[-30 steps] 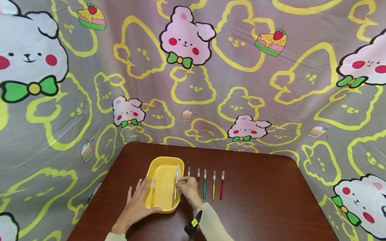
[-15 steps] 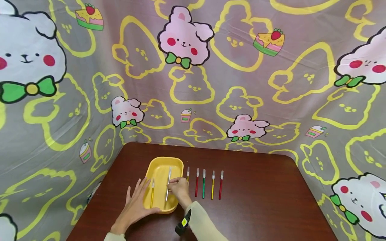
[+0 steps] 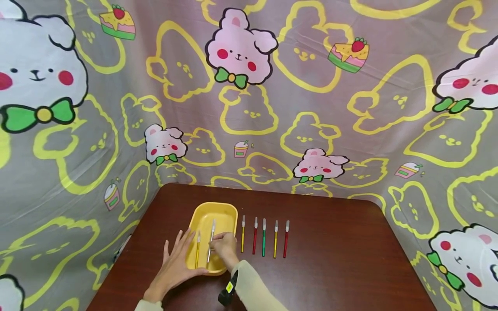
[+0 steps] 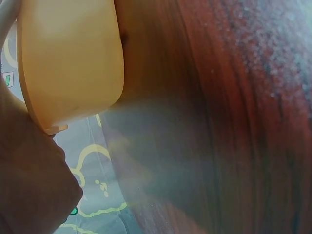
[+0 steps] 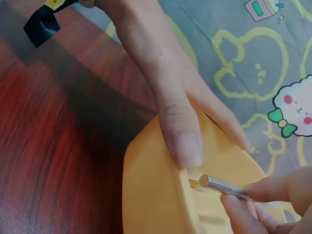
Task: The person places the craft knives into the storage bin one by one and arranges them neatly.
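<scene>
I see the silver tool (image 3: 212, 229) has moved from the tray's (image 3: 224, 217) right side to its middle, so I judge it nearly lined up with the yellow tool (image 3: 197, 250). The right hand (image 3: 225, 247) pinches it; the left hand (image 3: 177, 260) spreads against the tray's left side. Floor contact, I can't tell.

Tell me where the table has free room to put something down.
The widest free patch of table lies right of the rightmost red tool. Another lies beyond the row of five slim tools, toward the curtain. It is crowded at the yellow tray: the left hand touches it, the right hand holds a silver tool, and a yellow tool lies inside.
</scene>
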`<state>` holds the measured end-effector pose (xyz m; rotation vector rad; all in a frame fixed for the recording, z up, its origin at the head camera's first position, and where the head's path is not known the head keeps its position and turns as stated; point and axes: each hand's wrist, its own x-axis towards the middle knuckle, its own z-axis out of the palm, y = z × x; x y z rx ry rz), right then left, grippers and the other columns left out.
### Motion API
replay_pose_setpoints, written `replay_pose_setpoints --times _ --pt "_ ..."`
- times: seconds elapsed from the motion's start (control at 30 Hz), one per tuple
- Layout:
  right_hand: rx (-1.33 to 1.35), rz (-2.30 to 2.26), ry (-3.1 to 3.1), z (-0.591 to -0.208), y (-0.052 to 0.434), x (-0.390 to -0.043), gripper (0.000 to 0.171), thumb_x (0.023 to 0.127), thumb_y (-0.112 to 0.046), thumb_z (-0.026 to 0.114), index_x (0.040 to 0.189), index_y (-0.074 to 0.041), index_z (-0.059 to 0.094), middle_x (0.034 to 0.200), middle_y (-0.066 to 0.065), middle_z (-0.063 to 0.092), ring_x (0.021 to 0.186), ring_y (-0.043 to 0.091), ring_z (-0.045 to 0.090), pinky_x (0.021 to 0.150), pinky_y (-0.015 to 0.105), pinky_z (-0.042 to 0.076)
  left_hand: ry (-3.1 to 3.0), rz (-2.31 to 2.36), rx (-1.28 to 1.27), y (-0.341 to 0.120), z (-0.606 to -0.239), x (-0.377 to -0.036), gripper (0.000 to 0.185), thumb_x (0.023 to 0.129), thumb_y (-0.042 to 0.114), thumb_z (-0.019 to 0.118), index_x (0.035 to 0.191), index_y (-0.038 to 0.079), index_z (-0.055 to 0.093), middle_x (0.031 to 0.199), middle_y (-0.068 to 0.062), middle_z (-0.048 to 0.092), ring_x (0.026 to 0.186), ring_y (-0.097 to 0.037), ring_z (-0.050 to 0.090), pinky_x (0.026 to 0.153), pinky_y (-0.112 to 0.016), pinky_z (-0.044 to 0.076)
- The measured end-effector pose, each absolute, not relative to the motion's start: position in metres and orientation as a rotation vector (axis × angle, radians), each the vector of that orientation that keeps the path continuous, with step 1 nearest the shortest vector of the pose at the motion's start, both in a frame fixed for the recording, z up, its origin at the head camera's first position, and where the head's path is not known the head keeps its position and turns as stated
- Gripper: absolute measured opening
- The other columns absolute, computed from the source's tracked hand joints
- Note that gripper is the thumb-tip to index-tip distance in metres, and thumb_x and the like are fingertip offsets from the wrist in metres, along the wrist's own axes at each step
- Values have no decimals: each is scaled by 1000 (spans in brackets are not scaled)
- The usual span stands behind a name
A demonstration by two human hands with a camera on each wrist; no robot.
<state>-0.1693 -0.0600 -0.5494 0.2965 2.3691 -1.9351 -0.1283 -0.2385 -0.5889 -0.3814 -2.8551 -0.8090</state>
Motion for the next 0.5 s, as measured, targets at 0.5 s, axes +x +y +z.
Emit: replay_pose_setpoints --times 0.5 --pt "267 -1823 2480 -566 -76 -167 15 78 9 82 74 -2 73 61 -1 67 50 12 65 47 24 53 -2836 -814 -376 -238 -589 -130 129 68 74 86 165 8 34 171 -17 29 156 -50 20 114 -80 7"
